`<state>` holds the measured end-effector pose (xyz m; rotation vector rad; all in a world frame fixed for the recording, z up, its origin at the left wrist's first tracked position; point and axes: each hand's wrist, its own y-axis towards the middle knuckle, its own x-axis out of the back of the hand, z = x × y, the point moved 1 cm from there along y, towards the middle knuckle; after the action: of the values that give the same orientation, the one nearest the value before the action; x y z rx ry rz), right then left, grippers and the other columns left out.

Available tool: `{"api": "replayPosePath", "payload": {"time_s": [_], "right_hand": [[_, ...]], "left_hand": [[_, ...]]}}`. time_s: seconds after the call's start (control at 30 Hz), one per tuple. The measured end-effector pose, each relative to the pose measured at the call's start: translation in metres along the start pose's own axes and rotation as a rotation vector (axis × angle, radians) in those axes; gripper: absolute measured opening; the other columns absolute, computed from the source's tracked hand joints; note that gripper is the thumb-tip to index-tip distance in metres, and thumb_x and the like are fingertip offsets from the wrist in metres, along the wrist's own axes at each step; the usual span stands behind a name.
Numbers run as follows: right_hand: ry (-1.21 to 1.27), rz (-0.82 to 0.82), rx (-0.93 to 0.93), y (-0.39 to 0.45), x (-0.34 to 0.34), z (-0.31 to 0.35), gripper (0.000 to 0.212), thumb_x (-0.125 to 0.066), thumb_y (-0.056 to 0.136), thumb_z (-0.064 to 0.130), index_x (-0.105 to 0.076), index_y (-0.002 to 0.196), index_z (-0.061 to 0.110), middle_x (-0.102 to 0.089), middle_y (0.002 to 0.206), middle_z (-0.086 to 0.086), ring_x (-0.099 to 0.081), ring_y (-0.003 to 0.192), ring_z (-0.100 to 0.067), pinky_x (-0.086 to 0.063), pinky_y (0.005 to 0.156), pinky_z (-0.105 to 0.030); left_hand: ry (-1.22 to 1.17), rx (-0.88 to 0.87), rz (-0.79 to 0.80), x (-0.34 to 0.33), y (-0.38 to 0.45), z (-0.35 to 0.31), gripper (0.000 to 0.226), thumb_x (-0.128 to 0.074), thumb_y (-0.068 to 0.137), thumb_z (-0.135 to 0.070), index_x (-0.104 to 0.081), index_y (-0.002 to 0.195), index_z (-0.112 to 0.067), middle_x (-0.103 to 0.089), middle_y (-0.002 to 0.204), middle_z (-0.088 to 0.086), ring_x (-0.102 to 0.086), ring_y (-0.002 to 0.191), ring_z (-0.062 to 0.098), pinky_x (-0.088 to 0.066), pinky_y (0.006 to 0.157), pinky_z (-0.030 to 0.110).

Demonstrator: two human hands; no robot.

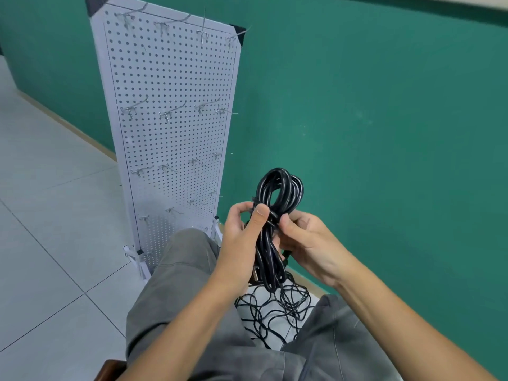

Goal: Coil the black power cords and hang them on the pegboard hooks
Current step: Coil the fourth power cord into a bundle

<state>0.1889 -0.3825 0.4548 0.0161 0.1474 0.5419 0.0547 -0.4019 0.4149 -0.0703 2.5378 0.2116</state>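
A coiled black power cord (pixel 277 188) stands upright between my hands, its loops rising above them and hanging below. My left hand (pixel 242 243) grips the bundle at its middle, thumb across the front. My right hand (pixel 305 237) pinches a strand wrapped around the bundle's waist. More loose black cords (pixel 272 309) lie tangled on the floor between my knees. The white pegboard (pixel 170 127) stands upright to the left, against the green wall, with several bare metal hooks (pixel 134 105) in rows.
My legs in grey trousers (pixel 176 284) fill the lower frame. I sit on a brown seat (pixel 110 369). The pegboard rests on white feet (pixel 137 259) on a pale tiled floor (pixel 46 215). The green wall (pixel 384 133) runs behind everything.
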Motion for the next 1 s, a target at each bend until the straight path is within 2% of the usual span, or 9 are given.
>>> {"api": "replayPosePath", "payload": {"time_s": [0.13,0.3,0.43,0.53,0.67,0.73,0.8,0.9,1.0], "right_hand": [[-0.139,-0.187,0.006,-0.001,-0.009,-0.003,0.020,-0.067,0.087,0.032,-0.077,0.070,0.027,-0.034,0.058,0.004,-0.016,0.060,-0.017,-0.014,0.062,-0.036],[-0.210,-0.313,0.014,-0.003,-0.014,-0.004,0.019,-0.075,0.084,0.031,-0.082,0.092,0.015,-0.029,0.054,0.004,-0.011,0.061,-0.023,-0.011,0.056,-0.036],[-0.261,-0.338,-0.002,-0.004,-0.018,0.004,0.015,-0.070,0.094,0.016,-0.078,0.095,0.003,-0.039,0.046,0.017,-0.026,0.043,-0.008,-0.024,0.046,-0.020],[-0.427,-0.293,-0.015,-0.003,-0.013,0.007,0.021,-0.071,0.095,0.028,-0.079,0.077,0.022,-0.034,0.055,0.006,-0.023,0.058,-0.019,-0.020,0.054,-0.030],[-0.455,-0.247,-0.048,-0.008,-0.006,0.012,0.018,-0.058,0.103,0.020,-0.062,0.120,0.018,-0.067,0.072,0.003,-0.058,0.068,-0.014,-0.046,0.070,-0.022],[-0.355,-0.245,-0.057,-0.015,-0.002,0.019,0.017,-0.046,0.107,0.010,-0.053,0.121,0.015,-0.075,0.083,-0.008,-0.068,0.074,-0.015,-0.052,0.073,-0.020],[-0.373,-0.207,-0.040,-0.023,0.000,0.026,0.025,-0.038,0.106,0.000,-0.059,0.114,0.011,-0.078,0.096,-0.014,-0.073,0.087,-0.021,-0.056,0.082,-0.026],[-0.552,-0.126,0.022,-0.033,-0.003,0.026,0.030,-0.050,0.101,-0.007,-0.065,0.116,0.014,-0.076,0.110,-0.008,-0.071,0.108,-0.023,-0.053,0.100,-0.034],[-0.707,-0.200,0.105,-0.038,-0.004,0.020,0.018,-0.069,0.094,0.008,-0.066,0.105,0.022,-0.078,0.094,0.000,-0.073,0.095,-0.019,-0.054,0.097,-0.041]], "left_hand": [[0.328,-0.127,-0.055,0.006,0.000,-0.007,0.055,-0.076,0.074,-0.069,-0.054,0.113,-0.037,-0.067,0.069,0.006,-0.062,0.057,0.026,-0.054,0.059,0.045],[0.489,-0.270,-0.082,0.008,0.005,-0.004,0.031,-0.064,0.085,-0.065,-0.063,0.093,-0.035,-0.066,0.075,-0.008,-0.061,0.066,0.022,-0.052,0.066,0.048],[0.567,-0.282,-0.106,0.009,0.004,-0.006,0.029,-0.060,0.086,-0.064,-0.061,0.081,-0.035,-0.062,0.068,-0.001,-0.059,0.066,0.025,-0.050,0.067,0.046],[0.576,-0.219,-0.077,0.013,0.008,-0.010,0.031,-0.062,0.086,-0.062,-0.060,0.076,-0.034,-0.059,0.066,-0.003,-0.054,0.064,0.014,-0.046,0.065,0.038],[0.536,-0.081,0.001,0.018,0.012,-0.019,0.033,-0.067,0.094,-0.051,-0.063,0.094,-0.019,-0.071,0.070,0.011,-0.062,0.057,0.018,-0.053,0.061,0.036],[0.529,-0.044,-0.009,0.019,0.012,-0.020,0.028,-0.064,0.098,-0.044,-0.062,0.099,-0.017,-0.075,0.076,0.009,-0.066,0.060,0.009,-0.051,0.063,0.022],[0.566,-0.038,-0.041,0.021,0.012,-0.017,0.026,-0.064,0.097,-0.048,-0.062,0.097,-0.022,-0.075,0.084,-0.005,-0.067,0.070,0.004,-0.050,0.072,0.022],[0.563,-0.019,-0.047,0.019,0.012,-0.014,0.030,-0.065,0.097,-0.047,-0.059,0.095,-0.018,-0.064,0.080,-0.005,-0.063,0.067,0.009,-0.054,0.072,0.030],[0.543,0.018,0.016,0.012,0.007,-0.016,0.028,-0.066,0.098,-0.036,-0.054,0.092,-0.011,-0.059,0.074,-0.004,-0.061,0.053,0.000,-0.046,0.056,0.012]]}}
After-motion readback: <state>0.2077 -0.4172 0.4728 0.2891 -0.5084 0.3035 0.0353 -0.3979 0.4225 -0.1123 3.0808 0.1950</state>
